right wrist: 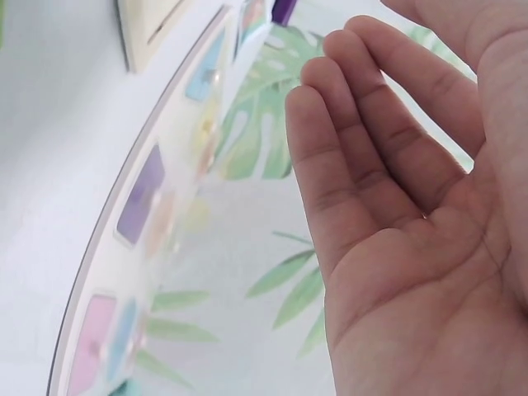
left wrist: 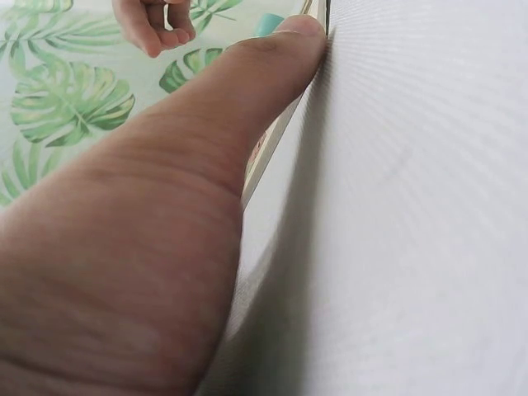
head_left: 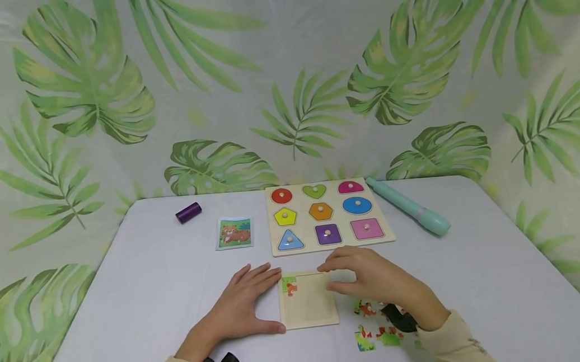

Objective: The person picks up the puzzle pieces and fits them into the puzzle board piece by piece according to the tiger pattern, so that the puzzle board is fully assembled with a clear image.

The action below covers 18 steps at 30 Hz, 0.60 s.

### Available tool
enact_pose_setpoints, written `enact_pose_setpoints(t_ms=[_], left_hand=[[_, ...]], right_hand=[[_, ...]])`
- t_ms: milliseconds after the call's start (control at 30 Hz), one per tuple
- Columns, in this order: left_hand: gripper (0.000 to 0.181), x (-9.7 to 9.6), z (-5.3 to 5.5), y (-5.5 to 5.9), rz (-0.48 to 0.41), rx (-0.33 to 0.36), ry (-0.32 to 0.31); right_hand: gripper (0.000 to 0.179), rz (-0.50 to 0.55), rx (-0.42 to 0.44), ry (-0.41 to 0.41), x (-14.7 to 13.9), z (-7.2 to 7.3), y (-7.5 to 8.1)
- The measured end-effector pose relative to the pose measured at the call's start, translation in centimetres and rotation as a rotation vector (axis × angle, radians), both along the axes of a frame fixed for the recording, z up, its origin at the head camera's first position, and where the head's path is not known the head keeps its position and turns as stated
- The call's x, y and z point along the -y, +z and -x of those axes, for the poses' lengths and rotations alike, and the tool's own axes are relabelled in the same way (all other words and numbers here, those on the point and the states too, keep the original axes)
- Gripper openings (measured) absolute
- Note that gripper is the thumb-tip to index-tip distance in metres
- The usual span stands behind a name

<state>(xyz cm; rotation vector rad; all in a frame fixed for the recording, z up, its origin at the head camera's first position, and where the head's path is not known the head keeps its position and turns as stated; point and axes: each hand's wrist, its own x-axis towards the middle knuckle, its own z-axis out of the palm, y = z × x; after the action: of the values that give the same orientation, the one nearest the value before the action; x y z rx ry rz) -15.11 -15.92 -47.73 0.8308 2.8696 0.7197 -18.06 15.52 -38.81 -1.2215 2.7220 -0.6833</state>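
A square wooden puzzle tray [head_left: 310,309] lies on the table, with green and orange jigsaw pieces [head_left: 289,285] in its far left corner. Along the tray's left edge rests my left hand [head_left: 243,309], fingers extended at the far corner and thumb at the near one. Over the tray's right edge hovers my right hand [head_left: 372,270], palm facing inward. Its fingers are loosely bent, and the right wrist view shows the palm [right wrist: 412,289] with nothing in it. Several loose puzzle pieces [head_left: 364,341] lie right of the tray, partly hidden under the right forearm.
Behind the tray lies a wooden shape board [head_left: 304,239] with knobbed coloured pieces. A mint-green tapered cylinder [head_left: 408,205] lies to its right. On the left are a tiger picture card [head_left: 235,233] and a small purple cylinder [head_left: 188,213]. Leaf-patterned cloth [head_left: 301,51] hangs behind the table.
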Motion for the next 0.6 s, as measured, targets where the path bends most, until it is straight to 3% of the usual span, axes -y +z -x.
enact_pose_setpoints(t_ms=[600], left_hand=[[0.107,0.1,0.0,-0.1,-0.021,-0.011,-0.006]], right_hand=[[0.031,0.030,-0.014,-0.045,-3.3,-0.1,-0.5]])
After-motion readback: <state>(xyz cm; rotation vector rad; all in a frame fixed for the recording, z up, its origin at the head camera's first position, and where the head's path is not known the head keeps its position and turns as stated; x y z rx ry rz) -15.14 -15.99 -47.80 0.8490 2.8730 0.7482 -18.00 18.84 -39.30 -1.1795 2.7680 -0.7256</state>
